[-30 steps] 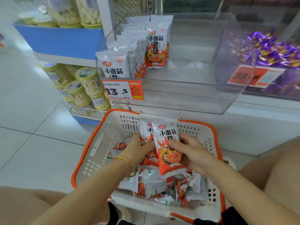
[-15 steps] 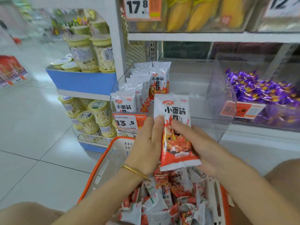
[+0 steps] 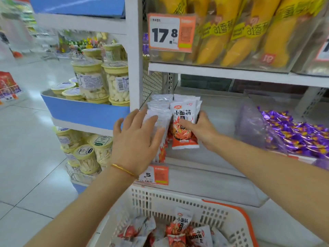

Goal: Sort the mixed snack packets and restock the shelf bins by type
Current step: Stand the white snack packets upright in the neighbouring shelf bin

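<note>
Raised from over the basket [image 3: 178, 198] into the clear shelf bin [image 3: 213, 184] since half a second ago. Left hand [image 3: 137, 141] pressing flat, fingers straight, against the standing row of packets [image 3: 158, 107]. Just beside it, upright snack packet [image 3: 185, 139], gripped by right hand [image 3: 204, 131]. Purple sweets [image 3: 299, 136] far right.

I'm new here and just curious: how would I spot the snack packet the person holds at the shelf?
Under the orange 17.8 price tag, one shelf down, a clear bin holds white snack packets. The right hand grips the packet at the front, right of the left hand. Its printed front faces you, black characters over an orange-red picture; the packets left of it stand edge-on.
</note>
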`<state>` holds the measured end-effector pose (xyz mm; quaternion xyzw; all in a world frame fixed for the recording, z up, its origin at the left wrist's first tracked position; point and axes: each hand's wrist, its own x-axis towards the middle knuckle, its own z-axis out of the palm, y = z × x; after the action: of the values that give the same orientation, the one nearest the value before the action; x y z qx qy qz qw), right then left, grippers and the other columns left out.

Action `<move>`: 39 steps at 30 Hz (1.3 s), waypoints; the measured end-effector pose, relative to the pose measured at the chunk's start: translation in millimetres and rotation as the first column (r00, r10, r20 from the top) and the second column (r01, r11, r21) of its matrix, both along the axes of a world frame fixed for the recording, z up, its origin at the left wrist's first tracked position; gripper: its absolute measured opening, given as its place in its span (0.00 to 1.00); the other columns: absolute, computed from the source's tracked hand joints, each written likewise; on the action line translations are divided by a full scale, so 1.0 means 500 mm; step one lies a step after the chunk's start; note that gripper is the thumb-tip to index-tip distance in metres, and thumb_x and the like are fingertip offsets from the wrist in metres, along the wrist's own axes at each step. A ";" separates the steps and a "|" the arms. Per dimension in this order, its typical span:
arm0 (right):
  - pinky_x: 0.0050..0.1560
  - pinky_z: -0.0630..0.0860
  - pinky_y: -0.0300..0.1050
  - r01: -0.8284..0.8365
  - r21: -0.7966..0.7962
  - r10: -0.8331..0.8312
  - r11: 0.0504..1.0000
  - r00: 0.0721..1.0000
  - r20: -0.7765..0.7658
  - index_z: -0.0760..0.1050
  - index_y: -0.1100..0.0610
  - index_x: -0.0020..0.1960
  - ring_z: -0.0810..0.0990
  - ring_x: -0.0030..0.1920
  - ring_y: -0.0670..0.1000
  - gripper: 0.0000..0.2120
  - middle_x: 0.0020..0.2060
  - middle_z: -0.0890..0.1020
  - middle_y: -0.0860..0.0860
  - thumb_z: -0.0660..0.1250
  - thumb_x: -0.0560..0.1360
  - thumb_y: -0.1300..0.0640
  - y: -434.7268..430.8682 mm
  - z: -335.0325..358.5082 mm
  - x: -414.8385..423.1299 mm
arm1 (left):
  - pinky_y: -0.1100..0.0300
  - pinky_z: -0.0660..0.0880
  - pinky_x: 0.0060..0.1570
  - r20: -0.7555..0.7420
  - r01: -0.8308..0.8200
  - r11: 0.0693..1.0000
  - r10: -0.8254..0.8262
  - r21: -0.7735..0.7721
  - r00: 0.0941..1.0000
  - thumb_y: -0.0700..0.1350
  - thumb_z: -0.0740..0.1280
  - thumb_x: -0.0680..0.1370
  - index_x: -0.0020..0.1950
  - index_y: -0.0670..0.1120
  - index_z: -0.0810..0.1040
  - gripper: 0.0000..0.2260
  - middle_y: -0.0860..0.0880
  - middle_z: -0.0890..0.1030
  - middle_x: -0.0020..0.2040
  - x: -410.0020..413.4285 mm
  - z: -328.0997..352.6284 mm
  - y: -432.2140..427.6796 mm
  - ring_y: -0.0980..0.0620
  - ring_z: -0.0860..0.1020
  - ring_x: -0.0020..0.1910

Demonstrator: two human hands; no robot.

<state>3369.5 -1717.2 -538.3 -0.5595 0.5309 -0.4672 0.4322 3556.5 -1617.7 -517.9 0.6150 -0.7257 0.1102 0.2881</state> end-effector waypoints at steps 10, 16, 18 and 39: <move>0.56 0.74 0.56 0.031 -0.182 -0.131 0.983 0.811 -0.569 0.68 0.48 0.64 0.74 0.58 0.56 0.39 0.56 0.76 0.52 0.67 0.60 0.29 -0.030 -0.070 -0.003 | 0.39 0.60 0.69 0.031 0.040 0.999 -0.041 0.013 0.999 0.62 0.42 0.79 0.63 0.49 0.77 0.31 0.45 0.75 0.66 -0.001 -0.031 -0.016 0.45 0.71 0.67; 0.49 0.77 0.38 0.037 -0.060 -0.054 0.998 0.949 -0.311 0.67 0.57 0.60 0.78 0.49 0.46 0.30 0.52 0.78 0.49 0.78 0.65 0.50 -0.028 -0.077 -0.006 | 0.40 0.59 0.70 0.042 0.037 0.999 -0.036 -0.001 0.998 0.62 0.41 0.79 0.64 0.47 0.76 0.31 0.43 0.74 0.66 -0.002 -0.033 -0.018 0.44 0.70 0.68; 0.43 0.75 0.30 0.031 -0.083 -0.051 0.996 0.964 -0.260 0.68 0.60 0.60 0.78 0.47 0.46 0.25 0.50 0.78 0.49 0.76 0.69 0.58 -0.022 -0.080 0.005 | 0.41 0.59 0.70 0.046 0.037 0.999 -0.036 -0.007 0.998 0.62 0.39 0.79 0.64 0.47 0.76 0.33 0.44 0.74 0.66 -0.003 -0.033 -0.018 0.44 0.70 0.68; 0.55 0.77 0.59 0.018 0.060 0.012 0.998 0.888 -0.461 0.63 0.56 0.67 0.73 0.59 0.58 0.50 0.57 0.73 0.56 0.82 0.50 0.53 -0.027 -0.090 0.029 | 0.40 0.60 0.69 0.051 0.039 0.999 -0.039 0.005 0.998 0.63 0.40 0.79 0.63 0.47 0.76 0.33 0.44 0.75 0.65 -0.004 -0.031 -0.015 0.43 0.71 0.67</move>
<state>3383.9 -1730.6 -583.2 -0.6398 0.6335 -0.3051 0.3104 3554.7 -1625.2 -533.3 0.5981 -0.7450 0.1190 0.2703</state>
